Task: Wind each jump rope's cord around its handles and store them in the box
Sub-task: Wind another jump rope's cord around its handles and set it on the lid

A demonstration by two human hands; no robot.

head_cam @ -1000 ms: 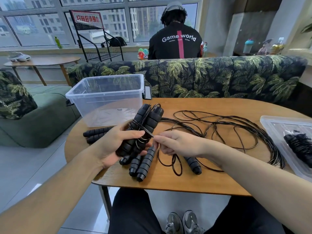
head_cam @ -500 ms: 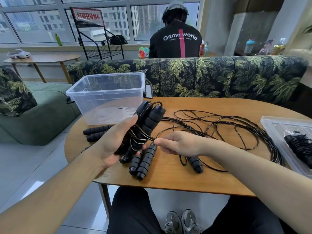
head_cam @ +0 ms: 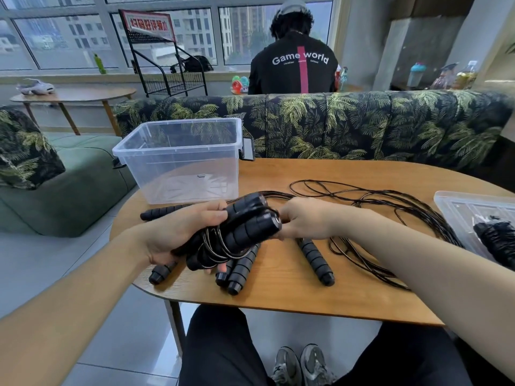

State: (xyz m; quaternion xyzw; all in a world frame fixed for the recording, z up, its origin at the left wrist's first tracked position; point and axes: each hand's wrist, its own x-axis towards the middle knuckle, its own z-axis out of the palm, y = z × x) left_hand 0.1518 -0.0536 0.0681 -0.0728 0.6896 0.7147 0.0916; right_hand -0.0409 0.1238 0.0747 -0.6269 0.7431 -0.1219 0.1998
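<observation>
At the left of centre, your left hand (head_cam: pixel 178 232) grips the paired handles (head_cam: pixel 239 232), fingers curled round the lower part with several turns of cord (head_cam: pixel 217 246) already looped over them. A second ago that bundle stood more upright; you have tipped it over, so its capped ends now point toward the right of the frame. Your right hand (head_cam: pixel 303 218) has come up from the surface to meet those ends; its fingers are bunched against the caps and seem to pinch the cord there, though the cord itself is hidden behind the handles. That reads as another turn going on, with winding unfinished: plenty of loose rope (head_cam: pixel 390 207) lies spread across the surface (head_cam: pixel 348 288) toward the right. The clear box (head_cam: pixel 181 162) in the upper left of centre holds no rope yet. Other handles (head_cam: pixel 315 257) lie below your hands.
</observation>
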